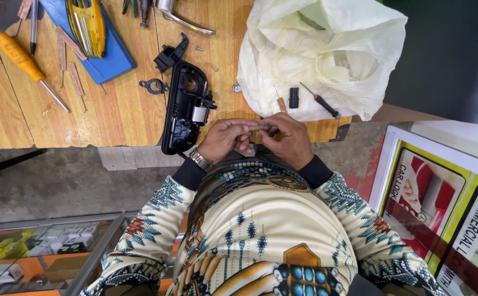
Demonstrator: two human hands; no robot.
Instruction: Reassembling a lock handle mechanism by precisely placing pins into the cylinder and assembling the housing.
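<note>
Both hands meet at the near edge of a wooden worktop (118,109). My left hand (225,140), with a metal wristwatch (200,159) on its wrist, and my right hand (287,137) pinch a small grey metal cylinder (255,127) between their fingertips. Just left of the hands lies a black plastic door-handle housing (183,107) with a metal part inside it. I cannot make out finer detail of the held cylinder.
A white plastic bag (321,52) carries a small screwdriver (320,101) and a black block (293,97). Further left are an orange-handled screwdriver (22,59), a yellow tool (88,24) on a blue sheet, a black ring (154,85), loose screws, a chrome lever (181,16). A glass display case (41,246) stands below left, posters at right.
</note>
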